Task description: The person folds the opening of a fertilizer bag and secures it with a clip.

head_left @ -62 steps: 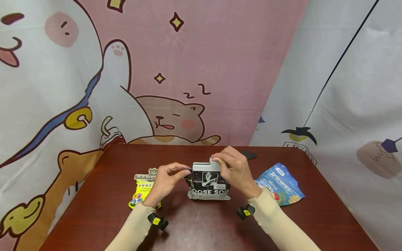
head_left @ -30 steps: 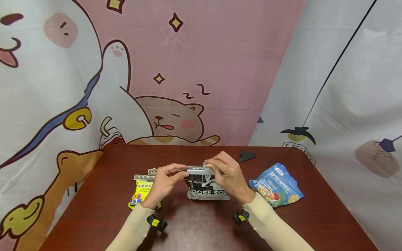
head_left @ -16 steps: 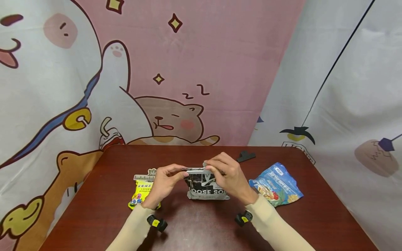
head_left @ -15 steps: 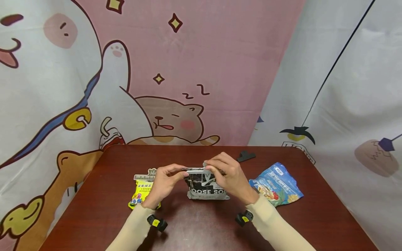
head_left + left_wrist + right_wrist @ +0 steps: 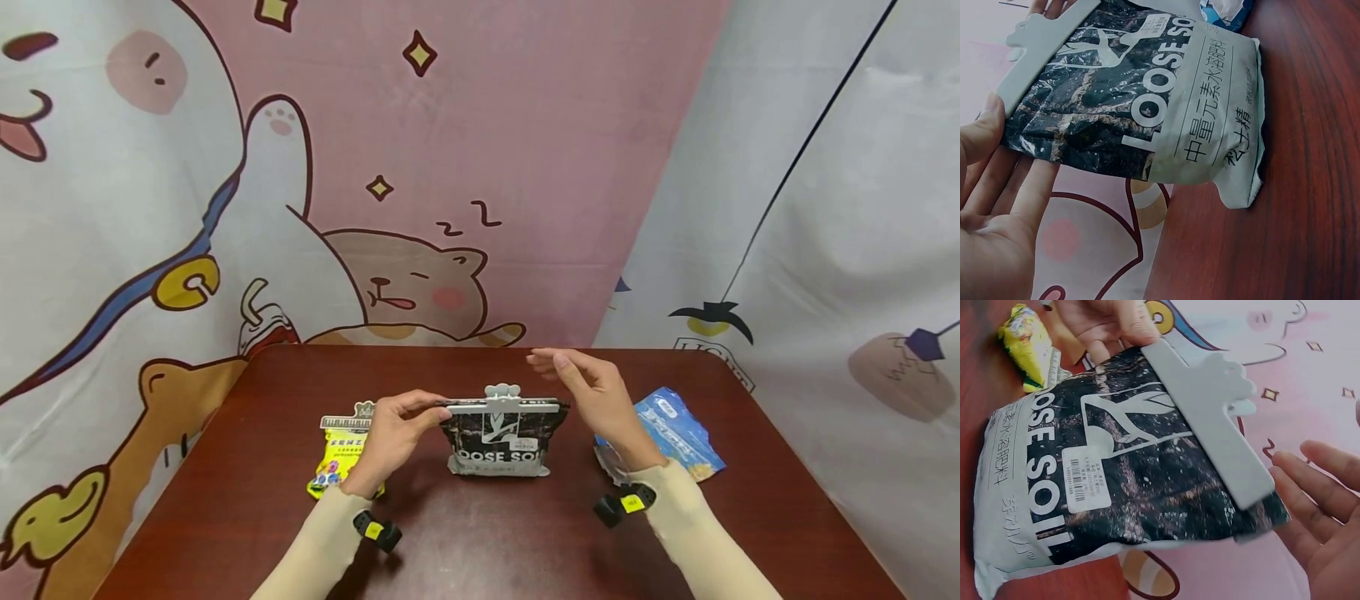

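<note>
A black-and-white bag printed "LOOSE SOIL" stands upright at the table's middle. Across its top edge sits a white bag clip, its scalloped handle pointing up. My left hand pinches the bag's upper left corner; in the left wrist view the thumb of that hand lies at the clip's end, with the fingers behind the bag. To the right of the bag my right hand is off the clip, fingers extended. In the right wrist view this hand holds nothing, and the whole clip shows.
A yellow packet with a ruler-patterned clip lies to the left, partly behind my left wrist. On the right lies a blue bag, partly covered by my right forearm. A cartoon-printed cloth hangs behind the table.
The white clip was tilted up in my right hand, then lowered over the bag's top edge. My right hand has let go and moved right. The left hand has stayed at the corner.
</note>
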A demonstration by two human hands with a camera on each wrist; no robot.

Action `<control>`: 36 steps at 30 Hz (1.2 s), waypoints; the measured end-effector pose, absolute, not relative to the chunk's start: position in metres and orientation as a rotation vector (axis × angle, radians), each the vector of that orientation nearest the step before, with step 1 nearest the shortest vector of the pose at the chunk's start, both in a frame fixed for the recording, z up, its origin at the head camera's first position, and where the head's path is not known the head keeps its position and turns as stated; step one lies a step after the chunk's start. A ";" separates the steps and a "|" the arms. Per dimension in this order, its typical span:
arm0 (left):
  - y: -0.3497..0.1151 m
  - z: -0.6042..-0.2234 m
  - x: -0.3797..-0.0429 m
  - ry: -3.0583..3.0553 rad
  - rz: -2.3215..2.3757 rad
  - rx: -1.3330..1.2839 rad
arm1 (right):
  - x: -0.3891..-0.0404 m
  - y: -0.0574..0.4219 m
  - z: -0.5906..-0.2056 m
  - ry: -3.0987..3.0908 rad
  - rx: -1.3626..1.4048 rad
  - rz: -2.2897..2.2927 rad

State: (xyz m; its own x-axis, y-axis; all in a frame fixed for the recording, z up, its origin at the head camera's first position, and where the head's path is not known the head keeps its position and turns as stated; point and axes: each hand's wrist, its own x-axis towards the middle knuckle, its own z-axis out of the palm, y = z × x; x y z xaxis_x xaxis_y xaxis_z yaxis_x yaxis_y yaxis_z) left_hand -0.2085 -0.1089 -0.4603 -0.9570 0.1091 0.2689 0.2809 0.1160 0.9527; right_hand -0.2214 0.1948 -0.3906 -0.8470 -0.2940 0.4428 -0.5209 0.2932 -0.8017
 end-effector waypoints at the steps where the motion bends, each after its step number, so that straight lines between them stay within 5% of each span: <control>1: -0.109 -0.460 -0.209 -2.243 -1.966 -0.394 | -0.222 0.197 -0.392 -2.350 0.750 1.613; 18: -0.109 -0.460 -0.210 -2.237 -1.953 -0.416 | -0.203 0.213 -0.441 -2.463 0.537 1.601; 36: -0.106 -0.459 -0.211 -2.223 -1.968 -0.331 | -0.203 0.206 -0.448 -2.383 0.474 1.682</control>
State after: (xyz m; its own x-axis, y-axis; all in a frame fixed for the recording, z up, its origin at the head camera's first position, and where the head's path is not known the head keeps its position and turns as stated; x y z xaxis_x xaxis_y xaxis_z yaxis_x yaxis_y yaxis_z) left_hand -0.2110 -0.1057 -0.4592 -0.9636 0.0629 0.2597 0.2654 0.1125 0.9576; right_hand -0.2026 0.2063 -0.4481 -0.9317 -0.1508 0.3303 -0.3618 0.3068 -0.8803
